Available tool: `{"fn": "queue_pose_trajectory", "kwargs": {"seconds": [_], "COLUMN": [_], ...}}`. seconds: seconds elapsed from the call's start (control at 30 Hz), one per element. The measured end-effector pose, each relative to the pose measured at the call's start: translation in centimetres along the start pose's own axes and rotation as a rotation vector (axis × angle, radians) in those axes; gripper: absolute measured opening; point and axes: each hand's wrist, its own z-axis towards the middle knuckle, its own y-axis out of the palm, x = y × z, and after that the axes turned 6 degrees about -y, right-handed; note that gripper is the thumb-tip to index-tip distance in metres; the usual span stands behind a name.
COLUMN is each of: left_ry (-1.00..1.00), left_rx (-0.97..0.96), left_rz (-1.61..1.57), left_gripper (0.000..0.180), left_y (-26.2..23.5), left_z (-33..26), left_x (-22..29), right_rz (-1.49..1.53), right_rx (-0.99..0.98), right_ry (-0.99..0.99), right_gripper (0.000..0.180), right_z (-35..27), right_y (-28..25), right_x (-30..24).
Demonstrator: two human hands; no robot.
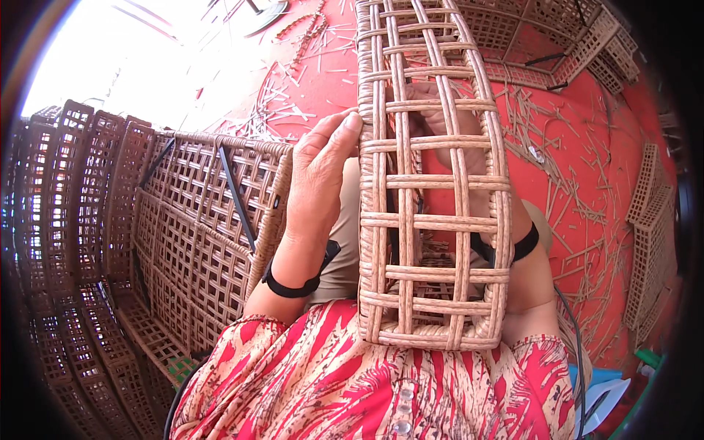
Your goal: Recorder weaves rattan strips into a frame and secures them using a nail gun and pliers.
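A woven wicker panel (433, 183), tan and open-latticed, stands upright in front of the person, its lower edge against their patterned red-and-cream top (352, 381) and its upper end running out of the top of the view. The left hand (319, 172) lies flat along the panel's left edge, fingers stretched upward and fingertips touching the rim, so it steadies the panel rather than closing round it. The right hand (447, 121) sits behind the lattice, seen only through the gaps; its fingers appear curled against the back of the weave, but how firmly it grips I cannot tell. Both wrists wear black bands (293, 286). To the person's left, a stack of similar brown wicker panels (198, 235) leans close beside the left forearm, with more of them (66, 220) ranged further out. The floor is a red mat (572, 183), strewn with thin cut strands of cane (535, 125). More lattice pieces lie at the far right (649, 235) and at the top right (565, 37).
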Motion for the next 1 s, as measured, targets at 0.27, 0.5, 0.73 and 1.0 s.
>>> {"fn": "queue_pose_trajectory", "kwargs": {"seconds": [0.27, 0.5, 0.73, 1.0], "left_ry": [-0.037, -0.092, -0.157, -0.197], "left_rx": [-0.050, -0.037, -0.104, -0.128], "left_rz": [-0.057, -0.086, -0.278, -0.280], "left_gripper": [0.031, 0.030, 0.028, 0.031], "left_y": [1.0, -1.0, -0.7, -0.5], "left_z": [0.5, 0.8, 1.3, 1.8], "left_x": [0.1, 0.3, 0.1, 0.0], "right_rz": [0.261, 0.258, 0.326, 0.738], "right_rx": [-0.222, -0.253, -0.227, -0.157], "right_ry": [0.198, 0.236, 0.100, 0.243], "right_gripper": [0.016, 0.021, 0.021, 0.018], "right_z": [0.3, 1.3, 0.6, 0.7], "right_y": [-2.2, -1.6, -1.3, -0.3], "right_x": [-1.4, 0.2, 1.0, -0.4]}}
